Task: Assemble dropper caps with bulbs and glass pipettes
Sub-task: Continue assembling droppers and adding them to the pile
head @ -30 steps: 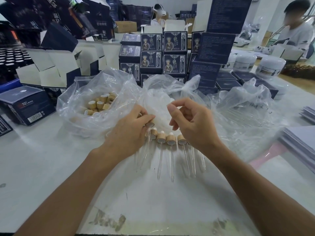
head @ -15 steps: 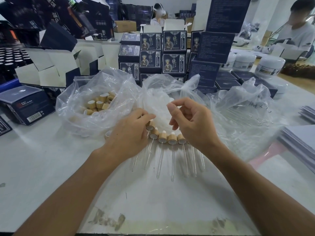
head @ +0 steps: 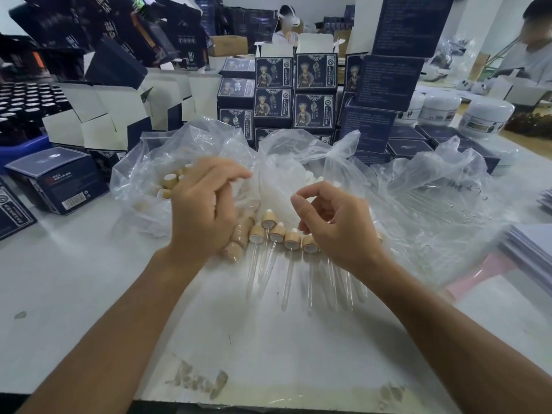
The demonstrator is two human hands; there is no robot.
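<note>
The droppers lie in a row mid-table, caps toward the far edge, glass tips toward you. Your left hand has lifted off them toward the cap bag, fingers loose. Your right hand hovers, fingers curled, empty. Boxes stand behind.

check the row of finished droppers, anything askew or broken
Nothing looks broken. The finished droppers lie in a loose fan on the table, pipettes toward the camera; the leftmost few overlap slightly. No spills visible.
</note>
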